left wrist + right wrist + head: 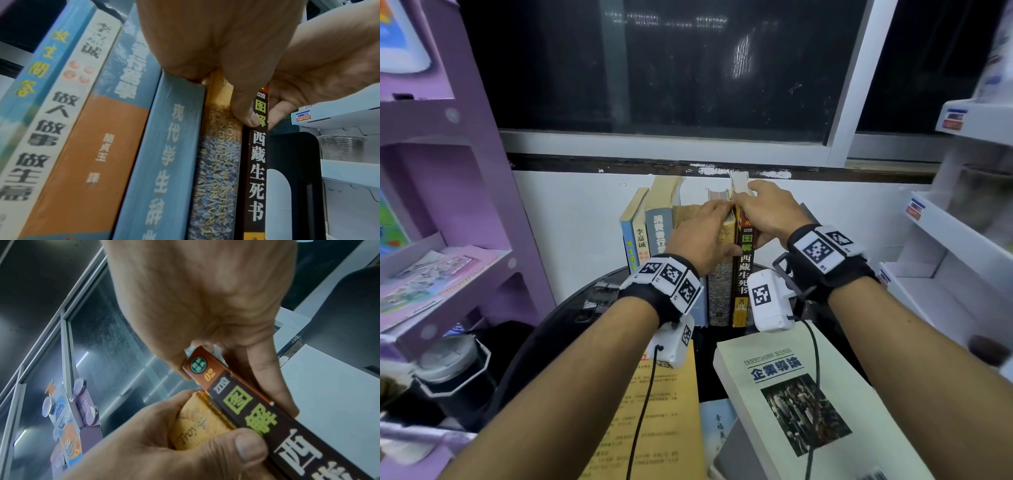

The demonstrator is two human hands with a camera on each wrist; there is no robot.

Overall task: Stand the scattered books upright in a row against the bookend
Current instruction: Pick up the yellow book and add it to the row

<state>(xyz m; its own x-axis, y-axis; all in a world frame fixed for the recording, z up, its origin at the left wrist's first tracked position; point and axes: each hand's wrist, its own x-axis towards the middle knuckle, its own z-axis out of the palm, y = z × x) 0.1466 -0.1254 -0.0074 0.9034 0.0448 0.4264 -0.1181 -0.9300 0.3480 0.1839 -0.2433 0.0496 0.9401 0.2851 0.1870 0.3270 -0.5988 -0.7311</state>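
Note:
Several books stand upright in a row on the round dark table [571, 308] against the white wall. My right hand [751, 219] grips the top of the black-spined book [743, 270] at the row's right end, fingers over its top edge and thumb on its right side [257, 410]. My left hand [722, 229] holds the yellow-topped, mosaic-spined book [720, 291] beside it, with the thumb [244, 112] pressed on the spine. The black bookend [294, 178] stands just right of the black-spined book. A pale green book [808, 394], a yellow book [661, 411] and a light blue book [717, 425] lie flat in front.
A purple shelf unit [448, 205] stands at the left and a white rack [962, 240] at the right. A dark window [671, 68] sits above the row. A dark lidded tumbler [448, 370] stands at the lower left.

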